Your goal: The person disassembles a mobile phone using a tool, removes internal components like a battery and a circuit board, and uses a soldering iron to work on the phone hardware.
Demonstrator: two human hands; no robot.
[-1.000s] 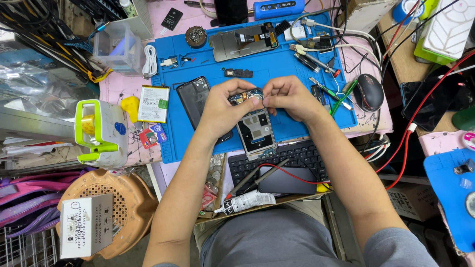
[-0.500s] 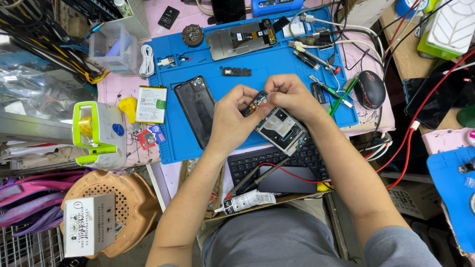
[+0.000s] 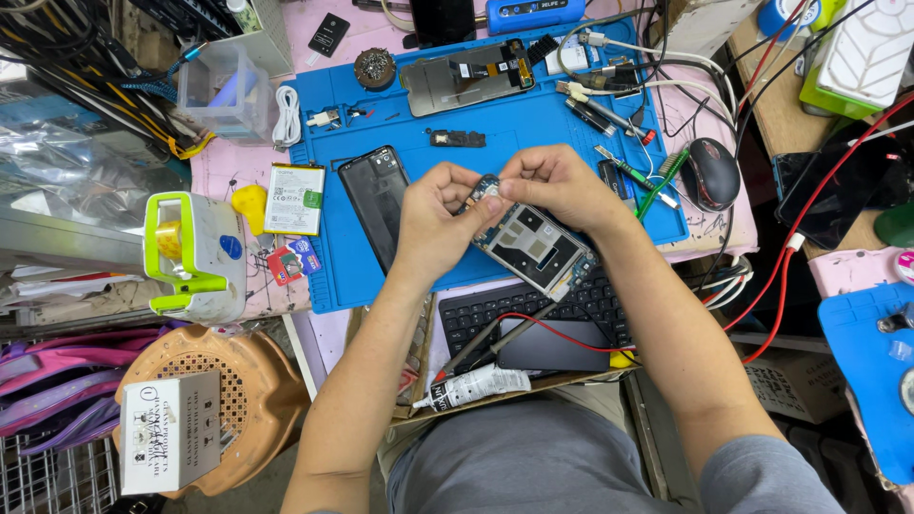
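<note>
Both grips pinch the top corner of the opened phone frame (image 3: 535, 246), left hand (image 3: 440, 221) against right hand (image 3: 557, 187); its far end hangs unsupported, so a twist could crack the board.

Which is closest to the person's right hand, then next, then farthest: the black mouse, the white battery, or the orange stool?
Measured from the right hand in the head view:
1. Black mouse, just to the hand's right on the bench.
2. White battery, across the blue mat, past the left hand.
3. Orange stool, down at the lower left, off the bench.
</note>
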